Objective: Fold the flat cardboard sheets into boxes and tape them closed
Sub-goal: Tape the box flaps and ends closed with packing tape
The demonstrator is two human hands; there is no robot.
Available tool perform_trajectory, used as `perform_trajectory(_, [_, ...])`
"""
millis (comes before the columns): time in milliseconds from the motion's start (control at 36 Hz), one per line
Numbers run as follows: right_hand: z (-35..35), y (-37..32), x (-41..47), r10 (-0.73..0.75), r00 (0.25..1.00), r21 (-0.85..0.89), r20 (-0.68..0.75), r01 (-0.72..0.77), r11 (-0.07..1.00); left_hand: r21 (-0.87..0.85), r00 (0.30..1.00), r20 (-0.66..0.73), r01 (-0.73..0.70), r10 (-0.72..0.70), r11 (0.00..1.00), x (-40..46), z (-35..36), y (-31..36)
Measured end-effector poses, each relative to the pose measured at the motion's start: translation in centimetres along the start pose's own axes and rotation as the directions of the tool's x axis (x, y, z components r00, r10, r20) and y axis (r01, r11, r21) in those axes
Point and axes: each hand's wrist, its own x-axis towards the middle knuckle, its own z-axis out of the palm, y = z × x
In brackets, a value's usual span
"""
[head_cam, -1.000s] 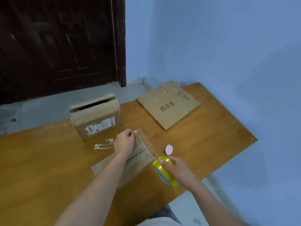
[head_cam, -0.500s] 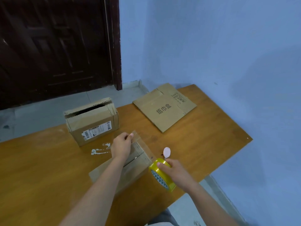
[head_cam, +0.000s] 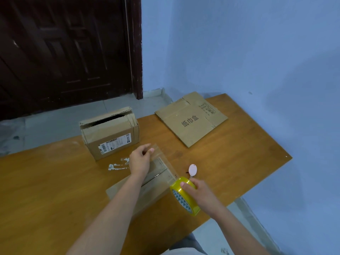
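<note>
Two bare arms, no sleeves

The left hand [head_cam: 140, 161] and right hand [head_cam: 199, 192] wear no gloves, rings or watch. Both arms are bare all the way down. Below the right hand, some grey clothing [head_cam: 185, 244] shows.

One head-worn camera, looking forward and down.

It views a wooden table [head_cam: 55, 181] from close above, with both forearms reaching in from the bottom edge; a dark door [head_cam: 64, 48] and blue wall [head_cam: 239, 52] fill the background.
</note>
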Motion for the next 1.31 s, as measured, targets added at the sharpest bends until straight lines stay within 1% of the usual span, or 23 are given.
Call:
perform_trajectory(83, [0.0,0.0,0.0,-0.001,1.000,-0.001,-0.010,0.001,1.000,0.013,1.000,-0.009,-0.018,0.018,1.000,0.0,0.0,0.0])
perform_trajectory(222, [-0.1,0.1,0.0,-0.012,1.000,-0.007,-0.013,0.012,1.000,0.091,0.999,-0.017,-0.039,0.041,0.995,0.2,0.2,0.0])
perform_trajectory(444, [-0.4,0.6,0.2,0.040,0.999,-0.004,-0.010,-0.040,0.999,0.198,0.999,-0.009,-0.050,0.053,0.979,0.4,0.4,-0.3])
perform_trajectory(694, [-0.6,0.5,0.5,0.050,0.999,-0.022,-0.014,-0.050,0.998,0.217,0.998,-0.017,-0.048,0.053,0.975,0.5,0.4,-0.3])
perform_trajectory(889, [-0.3,1.2,1.1,0.072,0.997,-0.015,-0.010,-0.073,0.997,0.258,1.000,-0.014,-0.023,0.027,0.966,0.8,0.7,-0.4])
perform_trajectory(1028, [-0.1,1.6,1.5,0.070,0.997,-0.023,-0.024,-0.070,0.997,0.328,1.000,-0.011,0.015,-0.013,0.944,1.0,0.8,-0.3])
perform_trajectory(1083, [-0.1,1.7,1.6,0.068,0.997,-0.021,-0.026,-0.069,0.997,0.358,1.000,0.011,0.024,-0.030,0.933,1.1,0.8,-0.1])
perform_trajectory(1139, [0.0,1.7,1.6,0.068,0.997,-0.029,-0.032,-0.069,0.997,0.375,0.995,0.049,0.059,-0.083,0.925,1.3,0.8,0.0])
perform_trajectory(1250, [0.0,1.7,1.9,0.057,0.997,-0.035,-0.045,-0.058,0.998,0.291,0.960,0.124,0.205,-0.250,0.935,2.2,0.8,-0.1])
perform_trajectory(1306, [0.0,1.6,2.0,0.067,0.997,-0.032,-0.036,-0.068,0.997,0.257,0.942,0.154,0.253,-0.298,0.933,2.7,0.8,-0.2])
